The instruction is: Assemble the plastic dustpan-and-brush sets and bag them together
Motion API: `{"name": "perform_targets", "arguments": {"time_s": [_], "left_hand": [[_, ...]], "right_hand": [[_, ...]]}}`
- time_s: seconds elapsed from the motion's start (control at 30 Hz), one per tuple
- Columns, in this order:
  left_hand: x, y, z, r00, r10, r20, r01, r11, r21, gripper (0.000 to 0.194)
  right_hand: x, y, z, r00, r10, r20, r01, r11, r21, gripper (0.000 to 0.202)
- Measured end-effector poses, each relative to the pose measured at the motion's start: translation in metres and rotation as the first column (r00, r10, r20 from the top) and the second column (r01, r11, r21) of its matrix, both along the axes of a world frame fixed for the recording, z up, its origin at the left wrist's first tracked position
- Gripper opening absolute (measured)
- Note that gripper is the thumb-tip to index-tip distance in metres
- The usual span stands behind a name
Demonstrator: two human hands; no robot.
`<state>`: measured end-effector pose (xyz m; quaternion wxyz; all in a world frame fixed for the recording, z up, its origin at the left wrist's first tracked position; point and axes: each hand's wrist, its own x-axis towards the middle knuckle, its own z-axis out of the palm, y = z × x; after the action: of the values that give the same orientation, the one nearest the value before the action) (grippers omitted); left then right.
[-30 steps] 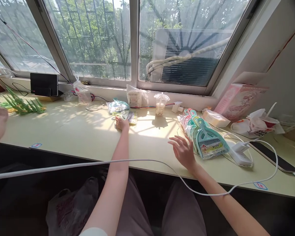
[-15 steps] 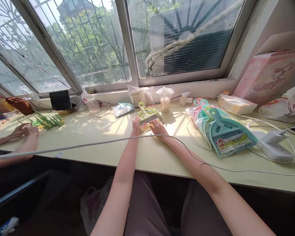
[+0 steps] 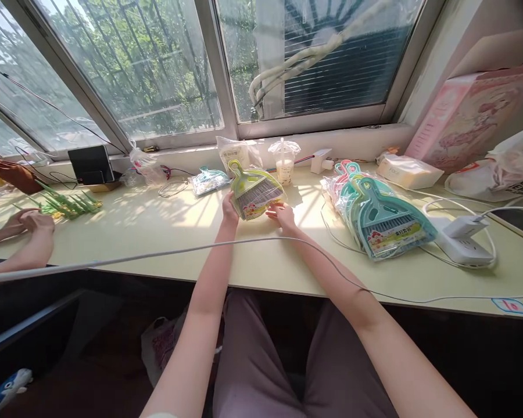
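Note:
My left hand (image 3: 230, 208) is closed on the left edge of a yellow-green dustpan and brush set (image 3: 258, 194), which tilts up above the table with its grey bristles and printed label facing me. At the set's lower right corner is my right hand (image 3: 284, 216), fingers apart, the fingertips at the edge by the label. To the right lies a pile of wrapped sets, with a teal dustpan set (image 3: 390, 217) on top and a pink one (image 3: 347, 168) behind. A light blue wrapped set (image 3: 209, 180) rests at the left, near the window.
A lidded drink cup (image 3: 284, 165) and a plastic packet (image 3: 237, 155) stand behind the set. A grey cable (image 3: 192, 248) crosses in front of my forearms. A power strip (image 3: 466, 247) lies at the right. Another person's hands (image 3: 32, 223) are at the left, near green plastic stems (image 3: 70, 203).
The yellow-green set has been raised and turned to face me more squarely. My right hand's fingers have shifted from over the label to its lower right edge. The view has tilted down slightly.

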<state>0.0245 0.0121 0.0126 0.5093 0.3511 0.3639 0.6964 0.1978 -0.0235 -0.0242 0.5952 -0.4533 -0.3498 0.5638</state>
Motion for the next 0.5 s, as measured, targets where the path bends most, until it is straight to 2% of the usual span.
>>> {"name": "perform_targets", "arguments": {"time_s": [0.1, 0.23, 0.33, 0.43, 0.5], "left_hand": [[0.0035, 0.0005, -0.0046, 0.995, -0.025, 0.092, 0.032, 0.996, -0.078, 0.025], [0.0037, 0.0027, -0.008, 0.992, -0.04, 0.118, 0.053, 0.993, -0.107, 0.025], [0.0022, 0.0036, -0.0077, 0.992, -0.096, 0.08, 0.101, 0.992, -0.07, 0.027], [0.0026, 0.0052, -0.0085, 0.982, -0.189, -0.004, 0.189, 0.981, -0.046, 0.031], [0.002, 0.0071, -0.0104, 0.986, -0.152, -0.066, 0.149, 0.988, -0.045, 0.033]], "right_hand": [[0.0053, 0.0005, 0.0021, 0.993, -0.086, -0.079, 0.085, 0.996, -0.007, 0.034], [0.0058, -0.0027, 0.0055, 0.994, -0.108, -0.007, 0.108, 0.994, -0.021, 0.037], [0.0032, -0.0041, 0.0064, 0.989, -0.145, 0.029, 0.146, 0.988, -0.042, 0.032], [0.0031, -0.0026, 0.0072, 0.979, -0.201, -0.026, 0.2, 0.979, -0.021, 0.032], [0.0048, -0.0008, 0.0088, 0.977, -0.212, -0.031, 0.211, 0.977, -0.035, 0.034]]}}
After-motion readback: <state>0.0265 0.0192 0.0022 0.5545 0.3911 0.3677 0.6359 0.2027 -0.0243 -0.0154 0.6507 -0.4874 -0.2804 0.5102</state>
